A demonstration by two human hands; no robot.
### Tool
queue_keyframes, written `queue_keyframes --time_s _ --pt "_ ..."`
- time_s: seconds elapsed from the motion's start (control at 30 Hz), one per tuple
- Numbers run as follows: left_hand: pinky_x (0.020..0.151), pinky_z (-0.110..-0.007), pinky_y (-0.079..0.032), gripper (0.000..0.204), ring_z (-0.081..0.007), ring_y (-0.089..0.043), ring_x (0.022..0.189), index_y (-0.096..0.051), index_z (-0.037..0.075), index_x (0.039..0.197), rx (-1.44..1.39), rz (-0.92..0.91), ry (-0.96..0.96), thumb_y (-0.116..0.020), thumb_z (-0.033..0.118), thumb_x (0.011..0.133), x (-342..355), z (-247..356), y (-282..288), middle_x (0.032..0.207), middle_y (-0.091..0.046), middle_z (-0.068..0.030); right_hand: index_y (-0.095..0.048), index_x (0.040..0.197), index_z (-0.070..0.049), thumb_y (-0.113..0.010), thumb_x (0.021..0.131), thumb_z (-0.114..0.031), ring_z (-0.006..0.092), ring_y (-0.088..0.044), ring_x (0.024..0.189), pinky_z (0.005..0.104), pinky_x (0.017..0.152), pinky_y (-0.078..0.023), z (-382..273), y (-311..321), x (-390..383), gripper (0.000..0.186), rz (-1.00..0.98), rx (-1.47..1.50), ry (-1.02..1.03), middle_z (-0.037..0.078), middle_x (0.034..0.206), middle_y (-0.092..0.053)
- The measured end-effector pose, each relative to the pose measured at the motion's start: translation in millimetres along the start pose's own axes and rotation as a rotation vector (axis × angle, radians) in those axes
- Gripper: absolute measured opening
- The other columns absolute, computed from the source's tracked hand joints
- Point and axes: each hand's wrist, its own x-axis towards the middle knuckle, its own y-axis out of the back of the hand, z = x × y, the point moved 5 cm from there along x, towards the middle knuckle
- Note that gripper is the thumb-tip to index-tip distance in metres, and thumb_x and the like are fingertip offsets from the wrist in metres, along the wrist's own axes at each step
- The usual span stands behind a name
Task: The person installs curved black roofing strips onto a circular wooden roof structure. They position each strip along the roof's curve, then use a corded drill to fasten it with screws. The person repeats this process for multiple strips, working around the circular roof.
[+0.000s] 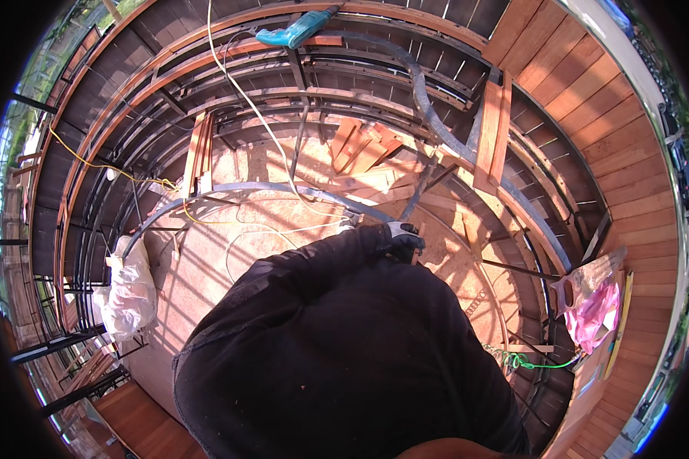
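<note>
My left hand [404, 239], in a white and dark glove, reaches out at the end of a black sleeve just below a curved grey metal rail [306, 191]. Its fingers are curled on something small and partly orange-brown that I cannot make out. A small whitish object [349, 222] lies just left of it, by a white cord [265, 130]. My right hand is hidden behind my dark-clothed upper body.
A teal power tool [292, 30] rests on curved, stepped framing at the top. Loose boards [364, 145] lie on the floor. A white sack [126, 298] stands left; pink plastic [589, 314], a green coiled hose [517, 358] and wooden decking [582, 92] are on the right.
</note>
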Motion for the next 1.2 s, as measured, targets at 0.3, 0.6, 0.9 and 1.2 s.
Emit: queue_keyframes --time_s 0.3,0.6,0.9,1.2 --pt "0.078 -0.036 -0.052 0.025 -0.0264 -0.064 0.09 -0.068 0.017 0.11 0.118 0.01 0.097 -0.06 0.014 0.086 -10.5 0.4 1.7 0.098 -0.065 -0.0096 -0.071 0.106 -0.017 -0.063 0.084 -0.048 0.0316 -0.062 0.11 0.0402 0.092 -0.05 -29.3 15.5 -30.2 0.04 0.005 0.026 -0.032 0.014 0.114 -0.067" --pt "0.077 -0.031 -0.052 0.03 -0.0186 -0.064 0.087 -0.067 0.004 0.106 -0.928 0.072 1.027 -0.062 0.028 0.089 -9.0 6.8 -8.4 0.095 -0.066 -0.0093 -0.065 0.112 -0.007 -0.062 0.082 -0.052 0.0381 -0.059 0.111 0.0435 0.095 -0.047 9.5 -16.9 -14.9 0.054 0.082 0.108 -0.015 0.024 0.115 -0.063" --pt "0.072 -0.03 -0.055 0.024 -0.0194 -0.067 0.082 -0.067 0.001 0.099 -0.836 0.022 0.897 -0.065 0.024 0.089 5.9 11.1 6.1 0.094 -0.068 -0.011 -0.066 0.111 -0.004 -0.061 0.083 -0.053 0.0379 -0.058 0.113 0.0423 0.096 -0.047 7.9 -33.4 -48.2 0.057 0.031 0.177 -0.112 0.026 0.118 -0.061" --pt "0.068 -0.032 -0.057 0.028 -0.021 -0.067 0.077 -0.064 0.002 0.1 -0.913 0.098 0.955 -0.072 0.023 0.083 5.2 9.4 7.9 0.087 -0.067 -0.01 -0.065 0.112 -0.002 -0.06 0.085 -0.053 0.0384 -0.057 0.114 0.0436 0.097 -0.046 6.8 -34.3 -46.0 0.058 0.033 0.174 -0.094 0.027 0.119 -0.06"
